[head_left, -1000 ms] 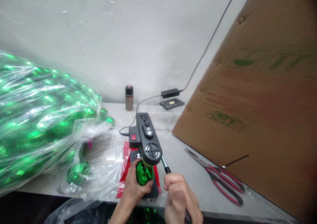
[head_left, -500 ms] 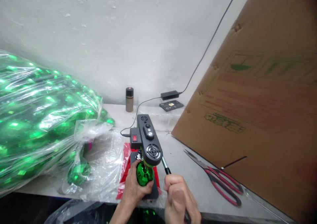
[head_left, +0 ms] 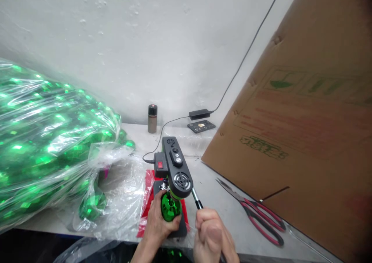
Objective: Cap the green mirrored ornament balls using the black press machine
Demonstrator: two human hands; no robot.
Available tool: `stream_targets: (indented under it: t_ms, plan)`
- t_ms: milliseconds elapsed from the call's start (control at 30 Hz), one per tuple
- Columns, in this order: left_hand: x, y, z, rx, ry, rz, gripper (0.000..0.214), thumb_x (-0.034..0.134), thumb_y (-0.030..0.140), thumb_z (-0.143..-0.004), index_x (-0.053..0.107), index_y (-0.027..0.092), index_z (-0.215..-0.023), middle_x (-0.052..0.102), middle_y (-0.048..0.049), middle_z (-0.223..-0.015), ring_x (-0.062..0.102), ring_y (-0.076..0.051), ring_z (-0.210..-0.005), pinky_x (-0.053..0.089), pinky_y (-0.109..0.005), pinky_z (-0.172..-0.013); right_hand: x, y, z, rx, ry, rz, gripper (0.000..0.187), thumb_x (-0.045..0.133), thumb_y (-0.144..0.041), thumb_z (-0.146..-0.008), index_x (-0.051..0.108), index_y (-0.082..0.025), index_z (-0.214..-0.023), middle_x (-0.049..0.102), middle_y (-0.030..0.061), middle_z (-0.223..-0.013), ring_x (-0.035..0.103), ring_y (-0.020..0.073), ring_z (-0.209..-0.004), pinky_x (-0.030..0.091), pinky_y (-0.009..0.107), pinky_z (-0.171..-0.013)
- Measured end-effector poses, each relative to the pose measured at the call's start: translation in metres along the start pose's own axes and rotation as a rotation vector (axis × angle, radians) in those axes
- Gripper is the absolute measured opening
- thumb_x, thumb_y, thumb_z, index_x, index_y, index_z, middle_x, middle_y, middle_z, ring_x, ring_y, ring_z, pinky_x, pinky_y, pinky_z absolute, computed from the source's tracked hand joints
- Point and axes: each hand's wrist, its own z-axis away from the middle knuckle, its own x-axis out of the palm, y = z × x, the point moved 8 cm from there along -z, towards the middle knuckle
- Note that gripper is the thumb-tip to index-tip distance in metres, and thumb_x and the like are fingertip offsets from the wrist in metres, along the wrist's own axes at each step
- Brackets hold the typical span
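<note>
A small black bench press with a red switch stands on a red sheet near the table's front edge. My left hand is wrapped round a shiny green ball and holds it under the press head. My right hand is closed in a fist on the press's lever handle, which slants down to the right from the head.
A big clear plastic bag of green balls fills the left. A large cardboard sheet leans at the right, with red-handled pliers in front of it. A small can, power adapter and cable lie by the wall.
The view has tilted up a little, so everything sits slightly lower in the picture. Both hands keep their grips on the ball and the lever.
</note>
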Motion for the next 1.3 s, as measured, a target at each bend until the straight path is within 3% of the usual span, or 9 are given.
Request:
stream_targets:
  t_ms: [200,667,833,900,1000,1067,1100,1233,1300]
  plan:
    - [0.002,-0.001,0.001,0.016,0.024,0.022,0.08,0.085,0.039,-0.068,0.064,0.017,-0.142,0.08,-0.0177,-0.132,0.08,-0.04,-0.119,0.066,-0.059,-0.106,0.002,0.001,-0.001,0.05,-0.038,0.016,0.047,0.048,-0.015,-0.111,0.044,-0.021,-0.065,0.048,-0.0043,-0.06,0.045,0.0077,-0.048,0.032,0.024,-0.047]
    - [0.007,-0.007,-0.001,0.012,-0.034,0.021,0.079,0.086,0.034,-0.07,0.064,0.017,-0.143,0.08,-0.0165,-0.133,0.079,-0.039,-0.122,0.066,-0.057,-0.109,0.0,0.001,0.014,-0.012,-0.042,0.065,0.042,0.047,-0.004,-0.106,0.046,-0.021,-0.068,0.049,-0.004,-0.064,0.045,0.0078,-0.05,0.032,0.024,-0.049]
    - [0.007,-0.009,0.0,0.013,-0.03,0.026,0.078,0.085,0.035,-0.07,0.065,0.017,-0.143,0.08,-0.0163,-0.134,0.078,-0.04,-0.124,0.066,-0.056,-0.109,-0.005,0.006,0.035,-0.049,0.011,0.112,0.045,0.043,-0.011,-0.112,0.043,-0.022,-0.069,0.049,-0.0047,-0.064,0.046,0.0082,-0.052,0.045,0.026,-0.059]
    - [0.007,-0.009,-0.001,0.011,-0.031,0.026,0.078,0.085,0.036,-0.069,0.065,0.017,-0.142,0.08,-0.0158,-0.133,0.079,-0.04,-0.123,0.066,-0.056,-0.109,-0.003,0.006,0.031,-0.045,-0.033,0.116,0.046,0.045,-0.015,-0.113,0.045,-0.022,-0.068,0.051,-0.0036,-0.064,0.049,0.0091,-0.052,0.048,0.028,-0.06]
    - [0.006,-0.006,-0.005,0.006,-0.031,0.026,0.08,0.086,0.036,-0.068,0.065,0.017,-0.143,0.08,-0.016,-0.131,0.08,-0.039,-0.119,0.067,-0.056,-0.108,-0.002,0.002,0.004,0.013,-0.056,0.047,0.044,0.049,-0.01,-0.11,0.047,-0.021,-0.068,0.051,-0.0026,-0.063,0.046,0.0086,-0.05,0.034,0.025,-0.048]
    - [0.006,-0.005,-0.004,-0.009,-0.034,0.03,0.082,0.087,0.034,-0.067,0.064,0.017,-0.144,0.079,-0.0162,-0.132,0.079,-0.039,-0.12,0.066,-0.056,-0.109,0.006,-0.001,-0.019,0.086,-0.134,-0.002,0.04,0.053,-0.009,-0.109,0.053,-0.02,-0.07,0.052,-0.0032,-0.062,0.049,0.0085,-0.05,0.038,0.025,-0.05]
    - [0.006,-0.005,-0.001,-0.016,-0.033,0.032,0.083,0.087,0.033,-0.066,0.064,0.017,-0.144,0.079,-0.0163,-0.134,0.079,-0.039,-0.122,0.065,-0.057,-0.111,0.01,0.003,-0.028,0.175,-0.17,0.016,0.039,0.054,-0.01,-0.11,0.056,-0.02,-0.071,0.053,-0.0034,-0.062,0.05,0.0085,-0.051,0.04,0.025,-0.052]
    - [-0.003,-0.014,0.04,0.03,0.071,0.004,0.087,0.09,0.026,-0.067,0.063,0.02,-0.149,0.073,-0.0193,-0.15,0.07,-0.043,-0.14,0.06,-0.059,-0.12,0.014,-0.007,-0.042,0.209,-0.148,0.016,0.041,0.058,-0.017,-0.11,0.057,-0.02,-0.07,0.053,-0.0032,-0.061,0.052,0.0094,-0.052,0.041,0.026,-0.055]
    - [-0.01,-0.022,0.071,0.084,0.128,-0.059,0.069,0.088,0.027,-0.077,0.07,0.026,-0.144,0.074,-0.0189,-0.149,0.07,-0.042,-0.141,0.062,-0.058,-0.117,0.011,-0.011,-0.036,0.239,-0.103,0.064,0.043,0.06,-0.021,-0.11,0.056,-0.021,-0.068,0.05,-0.0034,-0.058,0.046,0.0093,-0.048,0.034,0.028,-0.051]
